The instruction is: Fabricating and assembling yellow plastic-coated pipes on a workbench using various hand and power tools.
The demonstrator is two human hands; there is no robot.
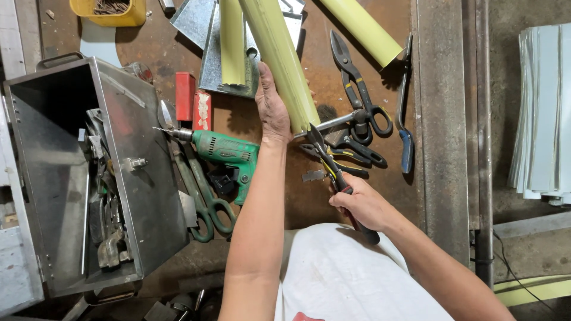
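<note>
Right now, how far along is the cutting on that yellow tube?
Done: snips are out and at the pale yellow tube, tips at its lower end. In hand: left hand holds the tube, right hand grips the snips. Left: no cut shows yet.

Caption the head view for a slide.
Left hand grips a pale yellow-green tube while the right hand sets snips to its end, above a rusty workbench.

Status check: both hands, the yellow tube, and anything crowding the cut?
Left hand gripping pale yellow tube near its lower end. Right hand closed on snips, blades at tube's end. Black-handled shears and hammer lie close beside.
</note>
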